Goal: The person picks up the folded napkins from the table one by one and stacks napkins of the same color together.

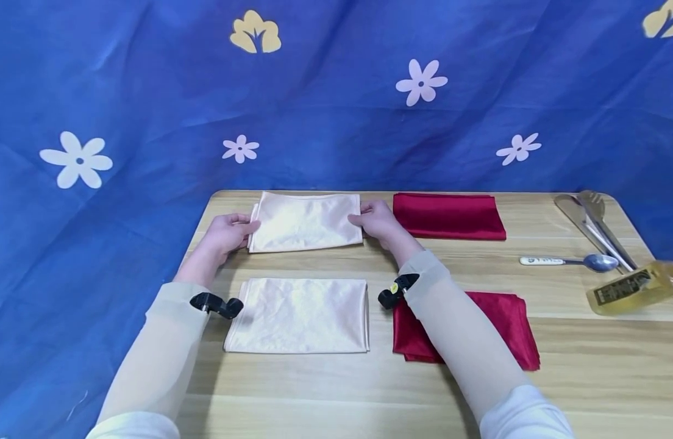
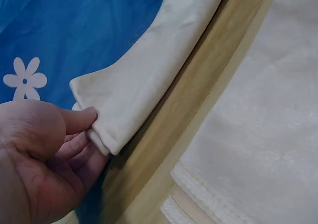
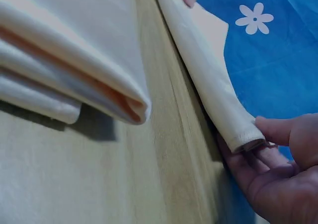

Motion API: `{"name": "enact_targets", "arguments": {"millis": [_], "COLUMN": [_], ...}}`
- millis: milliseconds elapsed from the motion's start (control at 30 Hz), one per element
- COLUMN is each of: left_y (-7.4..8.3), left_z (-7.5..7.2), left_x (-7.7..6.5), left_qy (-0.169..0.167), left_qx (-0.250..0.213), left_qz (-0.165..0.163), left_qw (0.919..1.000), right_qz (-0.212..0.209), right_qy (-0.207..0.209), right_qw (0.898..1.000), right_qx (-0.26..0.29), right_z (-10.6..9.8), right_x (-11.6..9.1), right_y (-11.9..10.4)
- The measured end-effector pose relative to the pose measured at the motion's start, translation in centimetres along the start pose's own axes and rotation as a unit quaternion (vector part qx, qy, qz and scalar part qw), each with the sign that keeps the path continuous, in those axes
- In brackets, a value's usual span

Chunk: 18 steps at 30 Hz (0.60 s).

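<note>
A folded pale cream satin cloth (image 1: 309,221) is held at the back left of the table by both hands. My left hand (image 1: 230,235) pinches its left end, thumb on top and fingers beneath, as the left wrist view shows. At the right end my right hand (image 1: 376,221) grips it the same way, with the folded layers between thumb and fingers (image 3: 238,169). A second folded cream cloth (image 1: 300,317) lies flat nearer the front, below the held one.
A folded dark red cloth (image 1: 446,216) lies right of my right hand; another red cloth (image 1: 506,329) is partly under my right forearm. On the right are a spoon (image 1: 600,263), several metal utensils (image 1: 597,228) and a bottle of yellow liquid (image 1: 635,288). A blue flowered curtain (image 1: 325,122) hangs behind.
</note>
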<state>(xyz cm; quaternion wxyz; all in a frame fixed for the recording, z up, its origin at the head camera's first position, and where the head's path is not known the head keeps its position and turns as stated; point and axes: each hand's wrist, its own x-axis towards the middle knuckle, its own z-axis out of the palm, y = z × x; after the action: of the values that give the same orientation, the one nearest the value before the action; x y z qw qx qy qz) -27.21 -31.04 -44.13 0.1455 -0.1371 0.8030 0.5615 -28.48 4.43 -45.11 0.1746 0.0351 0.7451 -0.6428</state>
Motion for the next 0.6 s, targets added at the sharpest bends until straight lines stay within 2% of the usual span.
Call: {"name": "enact_targets", "arguments": {"millis": [133, 200, 333, 433, 600], "left_y": [-0.38, -0.57, -0.54, -0.44, -0.57], "left_z": [-0.32, -0.42, -0.32, -0.25, -0.12], "left_x": [-0.04, 0.02, 0.01, -0.12, -0.16], "left_qy": [0.000, 0.004, 0.011, 0.013, 0.025], "left_qx": [-0.024, -0.021, -0.015, -0.018, -0.031], "left_qz": [-0.027, -0.036, -0.036, -0.029, -0.012], "left_qw": [0.9994, 0.9991, 0.9992, 0.9994, 0.9991], "right_qz": [0.041, 0.057, 0.074, 0.077, 0.072], "right_qy": [-0.022, -0.034, -0.049, -0.041, 0.000], "right_qw": [0.997, 0.995, 0.990, 0.990, 0.992], "right_qx": [0.057, 0.077, 0.108, 0.112, 0.103], "right_z": [-0.30, -0.43, -0.64, -0.68, -0.61], "right_x": [0.10, 0.17, 0.29, 0.38, 0.58], "right_y": [0.23, 0.35, 0.48, 0.54, 0.74]}}
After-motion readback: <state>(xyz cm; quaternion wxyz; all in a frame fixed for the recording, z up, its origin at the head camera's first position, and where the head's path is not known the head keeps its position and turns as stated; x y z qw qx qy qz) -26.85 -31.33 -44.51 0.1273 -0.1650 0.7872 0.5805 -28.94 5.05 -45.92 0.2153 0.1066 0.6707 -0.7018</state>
